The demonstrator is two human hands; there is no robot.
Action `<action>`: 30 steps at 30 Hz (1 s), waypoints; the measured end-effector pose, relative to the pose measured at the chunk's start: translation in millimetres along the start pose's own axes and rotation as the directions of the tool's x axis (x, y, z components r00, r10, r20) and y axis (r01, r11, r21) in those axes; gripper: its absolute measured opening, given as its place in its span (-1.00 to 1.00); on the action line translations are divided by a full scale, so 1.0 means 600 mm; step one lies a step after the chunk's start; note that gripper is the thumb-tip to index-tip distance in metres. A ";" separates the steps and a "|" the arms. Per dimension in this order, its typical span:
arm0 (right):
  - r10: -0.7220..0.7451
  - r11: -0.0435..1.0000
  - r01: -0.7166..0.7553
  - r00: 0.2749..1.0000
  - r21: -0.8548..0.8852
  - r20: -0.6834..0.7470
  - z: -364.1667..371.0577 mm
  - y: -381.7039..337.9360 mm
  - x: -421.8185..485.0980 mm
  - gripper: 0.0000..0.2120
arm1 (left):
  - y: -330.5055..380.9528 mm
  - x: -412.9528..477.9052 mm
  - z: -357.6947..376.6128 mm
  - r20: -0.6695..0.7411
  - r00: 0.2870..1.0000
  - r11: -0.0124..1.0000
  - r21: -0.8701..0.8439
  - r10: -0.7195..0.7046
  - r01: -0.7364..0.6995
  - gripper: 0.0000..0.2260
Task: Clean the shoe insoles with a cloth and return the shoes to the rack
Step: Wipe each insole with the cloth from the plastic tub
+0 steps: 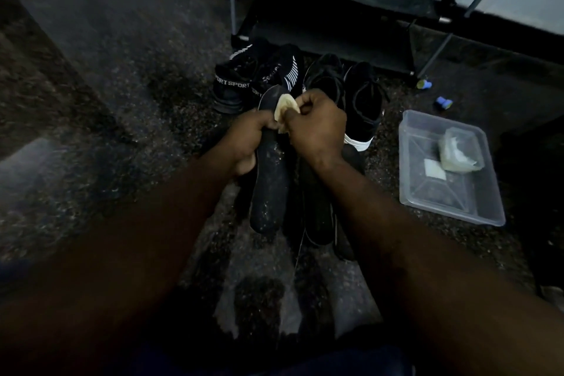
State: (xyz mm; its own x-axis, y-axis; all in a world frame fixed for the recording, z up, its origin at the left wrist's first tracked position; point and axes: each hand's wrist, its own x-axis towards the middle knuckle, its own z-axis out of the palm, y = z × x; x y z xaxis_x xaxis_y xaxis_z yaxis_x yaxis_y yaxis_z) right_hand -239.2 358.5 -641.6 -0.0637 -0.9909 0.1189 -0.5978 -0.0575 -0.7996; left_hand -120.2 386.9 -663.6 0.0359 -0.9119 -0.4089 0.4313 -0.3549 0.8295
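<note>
DIM ROOM, FLOOR LEVEL: A person works over a speckled dark floor, cleaning a black insole held up between both hands. The left hand grips the insole near its upper part, fingers curled round its edge, so that its far end points toward the shoes. The right hand pinches a small pale cloth between thumb and bent fingers and holds it against the insole, just beside the left hand's knuckles. More dark insoles lie on the floor beneath the right wrist. Beyond the hands stand two pairs: black knit trainers lettered "SPORT" to the left, and black lace-up shoes with white soles to the right. Right behind them stands the dark shoe rack. Off to the right a clear plastic tray holds folded pale wipes, with two small blue items on the floor near it.
</note>
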 end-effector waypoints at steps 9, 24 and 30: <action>-0.044 0.993 0.050 0.998 -0.108 0.049 0.013 0.020 0.028 -0.86 | -0.032 0.029 0.018 0.167 0.979 0.939 -0.303 -0.114 0.161 -0.54; 0.038 0.999 -0.032 0.978 0.034 -0.204 -0.044 0.183 -0.031 -0.92 | -0.132 0.047 0.053 0.382 0.897 0.899 -0.276 -0.222 0.340 -0.16; -0.117 0.992 0.124 0.967 0.016 -0.227 -0.020 0.166 -0.014 -0.95 | -0.132 0.047 0.078 0.274 0.928 0.896 -0.295 -0.252 0.331 -0.43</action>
State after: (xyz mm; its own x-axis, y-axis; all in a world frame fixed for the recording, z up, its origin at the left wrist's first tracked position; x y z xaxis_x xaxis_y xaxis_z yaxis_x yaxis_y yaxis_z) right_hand -307.8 362.8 -715.0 -0.1734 -0.9234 0.3424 -0.5878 -0.1819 -0.7883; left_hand -195.4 379.7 -722.8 -0.3228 -0.8132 -0.4844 0.6645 -0.5591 0.4958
